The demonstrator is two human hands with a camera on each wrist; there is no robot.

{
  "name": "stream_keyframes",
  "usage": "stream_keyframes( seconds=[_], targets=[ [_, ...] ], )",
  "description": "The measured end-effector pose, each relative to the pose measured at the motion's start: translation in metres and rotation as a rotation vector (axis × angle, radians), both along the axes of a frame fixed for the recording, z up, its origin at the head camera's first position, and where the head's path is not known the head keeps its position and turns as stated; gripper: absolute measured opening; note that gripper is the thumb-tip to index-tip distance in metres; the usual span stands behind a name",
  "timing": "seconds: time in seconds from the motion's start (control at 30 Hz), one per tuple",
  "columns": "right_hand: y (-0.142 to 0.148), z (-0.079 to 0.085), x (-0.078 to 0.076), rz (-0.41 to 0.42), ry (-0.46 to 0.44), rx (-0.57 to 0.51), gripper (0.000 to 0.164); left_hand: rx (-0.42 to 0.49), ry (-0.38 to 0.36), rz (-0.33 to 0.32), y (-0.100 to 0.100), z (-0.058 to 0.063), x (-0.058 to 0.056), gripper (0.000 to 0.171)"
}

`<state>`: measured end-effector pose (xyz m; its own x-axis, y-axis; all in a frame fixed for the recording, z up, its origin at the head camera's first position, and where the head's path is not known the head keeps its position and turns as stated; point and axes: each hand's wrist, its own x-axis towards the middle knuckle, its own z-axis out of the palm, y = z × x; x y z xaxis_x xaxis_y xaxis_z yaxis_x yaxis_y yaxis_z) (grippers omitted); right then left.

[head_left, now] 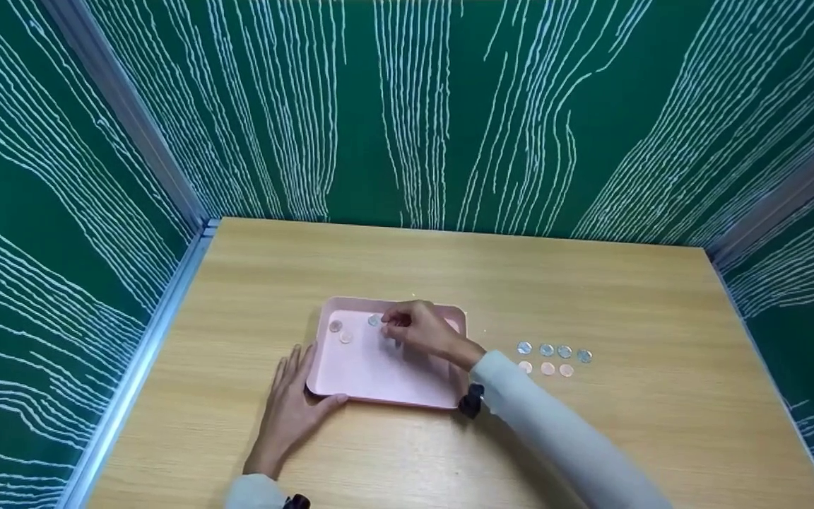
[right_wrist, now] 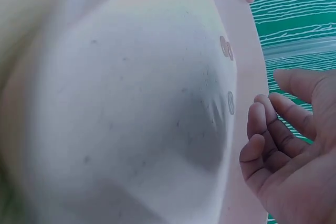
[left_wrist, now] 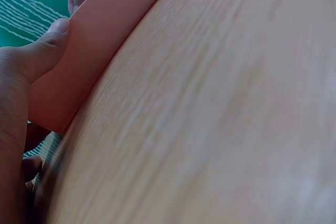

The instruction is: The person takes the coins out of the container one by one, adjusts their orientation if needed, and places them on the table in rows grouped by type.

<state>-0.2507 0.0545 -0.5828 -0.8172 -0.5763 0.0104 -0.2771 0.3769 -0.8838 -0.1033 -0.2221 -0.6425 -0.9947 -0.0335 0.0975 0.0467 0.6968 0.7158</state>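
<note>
Head view shows a shallow, rectangular pink tray [head_left: 393, 382] resting on a light wood-grain desk [head_left: 407, 466]. The left hand [head_left: 292, 406] is at its near left corner, fingers outstretched along the left wall and thumb laid against the near wall; its grip is spread against the tray instead of curled round it. From the left wrist, the thumb shows flat on the tray's outer side, its tip by the rim.

The right hand [head_left: 417, 326] hovers over the far part of the tray. Its grip is loose and holds nothing: the right wrist view shows softly bent fingers with the thumb apart from them. Just left of its fingertips, on the tray floor, is a round silvery coin [head_left: 374, 320]. Farther left lie a brownish copper coin [head_left: 335, 326] and, slightly nearer, a pale pinkish coin [head_left: 345, 338].

On the desk, right of the tray, four silvery coins [head_left: 546, 350] form a far row and three pinkish copper coins [head_left: 547, 369] a near row, the leftmost partly covered by the pale right sleeve [head_left: 555, 431]. Green panels with white wavy lines [head_left: 414, 113] stand behind and at both sides.
</note>
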Motion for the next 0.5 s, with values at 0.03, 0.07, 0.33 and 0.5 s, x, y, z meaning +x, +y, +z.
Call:
stream_keyframes(
  seconds=[0.03, 0.07, 0.33, 0.5],
  targets=[
    [-0.003, -0.001, 0.0, 0.003, -0.011, 0.004, 0.018, -0.001, -0.001, 0.0, 0.0, 0.0, 0.0, 0.117],
    [-0.006, -0.002, -0.001, 0.009, -0.016, 0.012, 0.018, 0.002, -0.002, 0.001, 0.0, 0.0, 0.001, 0.117],
    [-0.025, 0.003, -0.002, 0.089, -0.012, 0.045, 0.018, 0.009, 0.028, -0.009, 0.0, -0.001, -0.001, 0.115],
    [-0.029, 0.009, -0.007, 0.139, -0.012, 0.077, 0.019, 0.017, 0.012, 0.006, -0.001, 0.0, 0.001, 0.116]
  ],
)
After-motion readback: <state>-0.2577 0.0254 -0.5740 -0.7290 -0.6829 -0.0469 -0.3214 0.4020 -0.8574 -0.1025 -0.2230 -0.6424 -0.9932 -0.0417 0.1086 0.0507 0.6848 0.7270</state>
